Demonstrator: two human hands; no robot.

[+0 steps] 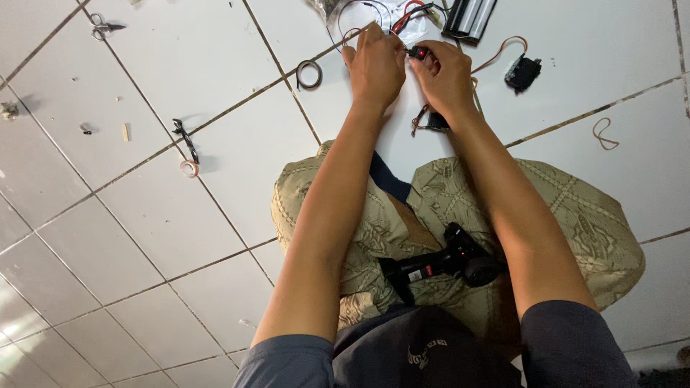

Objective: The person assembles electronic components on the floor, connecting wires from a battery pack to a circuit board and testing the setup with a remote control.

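Note:
My left hand and my right hand meet over the white tiled floor at the top middle. Between their fingertips they pinch a small black part with a red spot, and thin wires run from it toward a tangle of red and black wires. Both hands have their fingers closed on this part. A black pistol-shaped controller lies in my lap on the patterned cloth, untouched.
A small black servo with an orange lead lies right of my hands. A black-and-white box, a coil of dark tape, a tape roll, scissors and a rubber band lie on the tiles.

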